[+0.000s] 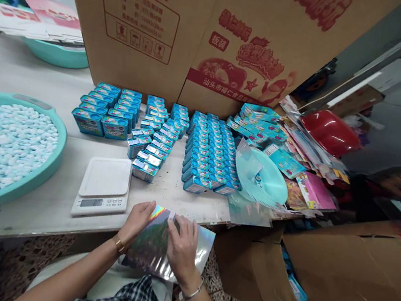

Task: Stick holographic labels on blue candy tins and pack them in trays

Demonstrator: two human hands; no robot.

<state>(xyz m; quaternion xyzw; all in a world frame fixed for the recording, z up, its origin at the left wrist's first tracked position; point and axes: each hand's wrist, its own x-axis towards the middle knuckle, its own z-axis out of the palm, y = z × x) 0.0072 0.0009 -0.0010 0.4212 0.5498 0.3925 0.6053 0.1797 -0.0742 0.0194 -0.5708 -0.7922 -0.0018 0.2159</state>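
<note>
A shiny, rainbow-reflecting silver sheet (150,251) lies over my lap, just off the table's front edge. My left hand (136,222) grips its upper left edge, thumb on top. Over the sheet's upper middle, my right hand (183,246) has its fingers bent, with thumb and index at a small pale strip (171,215) by the sheet's edge. Whether that strip is a sticker is too small to tell. Just beyond my left hand stands a white kitchen scale (105,181) with nothing on its platform.
Rows of small blue tins (209,157) stand mid-table before a large carton (147,27). On the left is a teal basin (58,149) full of pale blue candies. A light teal bowl (275,177) sits right, beside stacked printed cards (317,190). An open carton (351,273) stands lower right.
</note>
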